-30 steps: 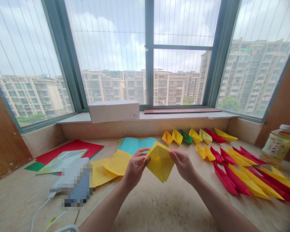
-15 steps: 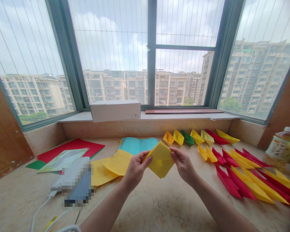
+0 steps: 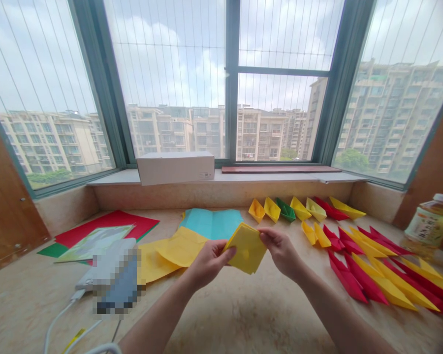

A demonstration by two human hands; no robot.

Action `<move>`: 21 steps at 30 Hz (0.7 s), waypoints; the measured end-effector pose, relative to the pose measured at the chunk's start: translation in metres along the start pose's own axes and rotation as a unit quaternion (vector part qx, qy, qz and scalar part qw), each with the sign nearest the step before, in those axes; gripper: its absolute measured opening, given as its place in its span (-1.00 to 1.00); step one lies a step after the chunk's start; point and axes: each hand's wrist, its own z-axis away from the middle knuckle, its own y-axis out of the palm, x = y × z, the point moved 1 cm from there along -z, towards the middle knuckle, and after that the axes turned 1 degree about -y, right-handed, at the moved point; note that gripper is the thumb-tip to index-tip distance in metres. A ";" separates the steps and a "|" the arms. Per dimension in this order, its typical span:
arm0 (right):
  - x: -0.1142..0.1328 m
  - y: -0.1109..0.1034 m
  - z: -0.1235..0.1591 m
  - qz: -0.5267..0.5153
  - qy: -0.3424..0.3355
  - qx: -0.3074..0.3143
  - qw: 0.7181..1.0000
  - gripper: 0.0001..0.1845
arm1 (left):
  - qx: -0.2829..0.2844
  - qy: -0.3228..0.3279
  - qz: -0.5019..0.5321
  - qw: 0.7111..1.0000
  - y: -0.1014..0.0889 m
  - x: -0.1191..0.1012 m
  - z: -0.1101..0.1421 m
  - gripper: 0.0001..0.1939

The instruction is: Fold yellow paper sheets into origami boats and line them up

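A folded yellow paper (image 3: 245, 248) is held in the air over the stone ledge (image 3: 221, 309), between both hands. My left hand (image 3: 208, 263) pinches its left corner, thumb on top. My right hand (image 3: 280, 250) pinches its upper right edge. Behind the paper lie a flat teal sheet (image 3: 212, 222) and loose yellow sheets (image 3: 170, 253).
Several folded paper boats (image 3: 299, 209) and long red and yellow paper shapes (image 3: 376, 273) cover the right side. Red and green sheets (image 3: 107, 228) lie at left, beside a blurred white device (image 3: 114, 278) with a cable. A bottle (image 3: 428, 223) stands far right, a white box (image 3: 175, 168) on the sill.
The yellow paper has tilted flatter and looks smaller as both hands press it together. The hands have dropped slightly toward the ledge.
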 end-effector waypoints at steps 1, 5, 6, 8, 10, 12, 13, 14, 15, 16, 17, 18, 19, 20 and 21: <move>0.001 0.001 0.001 0.022 -0.002 0.008 1.000 -0.60 | 0.007 0.004 -0.026 1.000 0.001 0.001 0.001 -0.54; 0.002 0.011 0.006 0.051 0.012 0.061 0.997 -0.61 | -0.043 0.015 -0.067 0.997 0.004 0.005 0.001 -0.58; 0.002 0.014 0.006 0.031 0.022 0.062 0.997 -0.61 | -0.062 0.010 -0.054 0.997 0.004 0.006 0.000 -0.57; 0.002 0.017 0.006 -0.023 0.042 0.048 0.998 -0.58 | -0.093 0.002 -0.014 0.996 0.003 0.007 -0.001 -0.56; 0.004 0.016 0.004 -0.050 0.053 0.037 0.997 -0.56 | -0.102 -0.001 0.019 0.995 0.002 0.006 -0.002 -0.56; 0.008 0.013 0.003 -0.041 0.048 0.045 0.997 -0.56 | -0.098 -0.005 0.044 0.994 0.002 0.005 -0.003 -0.55; 0.009 0.012 0.002 -0.033 0.042 0.051 0.997 -0.56 | -0.093 -0.007 0.055 0.994 0.002 0.004 -0.003 -0.55; 0.011 0.010 0.002 -0.028 0.037 0.057 0.997 -0.57 | -0.090 -0.007 0.066 0.994 0.003 0.004 -0.002 -0.55; 0.011 0.010 0.002 -0.029 0.033 0.060 0.997 -0.57 | -0.090 -0.005 0.075 0.993 0.004 0.003 -0.002 -0.54; 0.011 0.010 0.001 -0.035 0.033 0.057 0.997 -0.57 | -0.096 -0.003 0.083 0.992 0.005 0.002 -0.002 -0.50; 0.010 0.012 0.002 -0.046 0.036 0.049 0.997 -0.57 | -0.106 -0.001 0.090 0.990 0.007 0.000 -0.002 -0.44; 0.009 0.014 0.002 -0.063 0.041 0.041 0.996 -0.56 | -0.119 0.002 0.096 0.988 0.008 -0.001 -0.002 -0.34; 0.008 0.017 0.002 -0.084 0.048 0.037 0.995 -0.56 | -0.134 0.007 0.102 0.986 0.008 -0.002 -0.002 -0.24; 0.008 0.021 0.003 -0.107 0.057 0.042 0.992 -0.54 | -0.153 0.015 0.108 0.982 0.008 -0.002 -0.002 -0.17; 0.008 0.026 0.005 -0.131 0.066 0.056 0.988 -0.52 | -0.171 0.024 0.112 0.979 0.007 -0.002 -0.003 -0.13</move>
